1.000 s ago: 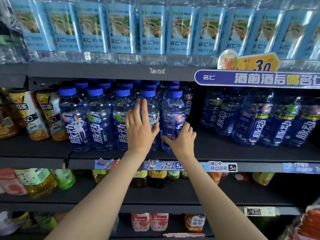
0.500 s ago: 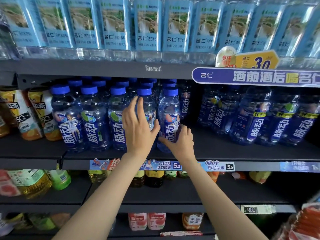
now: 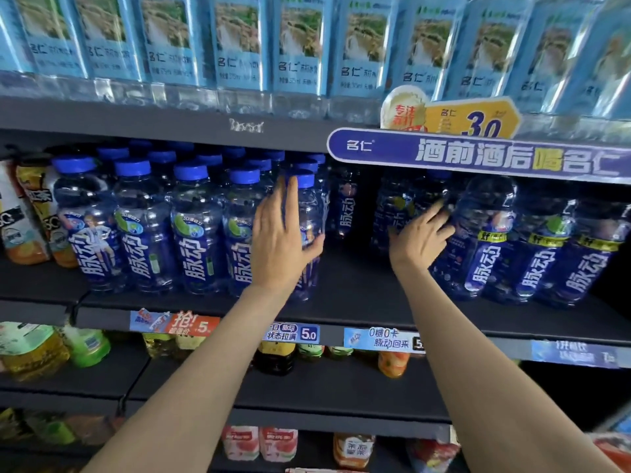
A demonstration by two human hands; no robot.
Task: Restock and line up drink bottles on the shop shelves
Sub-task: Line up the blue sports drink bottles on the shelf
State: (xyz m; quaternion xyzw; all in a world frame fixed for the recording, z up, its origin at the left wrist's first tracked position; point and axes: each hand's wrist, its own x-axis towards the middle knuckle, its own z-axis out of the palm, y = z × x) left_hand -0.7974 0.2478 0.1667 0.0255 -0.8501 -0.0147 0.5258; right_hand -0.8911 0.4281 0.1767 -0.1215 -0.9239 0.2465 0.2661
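Right hand (image 3: 418,238) shifted rightward off the end bottle to the neighbouring bottle group.
Left hand (image 3: 281,235): fingers straight, flat against end bottle (image 3: 307,213) on shelf (image 3: 358,298). Right hand fingers loosely curled on dark bottle (image 3: 478,233); grip unclear.

Left arm: is extending up and forward from the lower left, forearm bare.
Left hand (image 3: 281,238): is lying palm-forward with fingers (image 3: 290,203) straight and pointing upward, thumb spread to the right.
Right arm: is reaching up from the lower right, forearm bare, wrist bending left.
Right hand (image 3: 418,238): is angling up and right, fingers (image 3: 435,216) loosely bent; the grip appears partial, though blur is obscuring the fingertips.
Spacing: both hands are working well apart at similar height.
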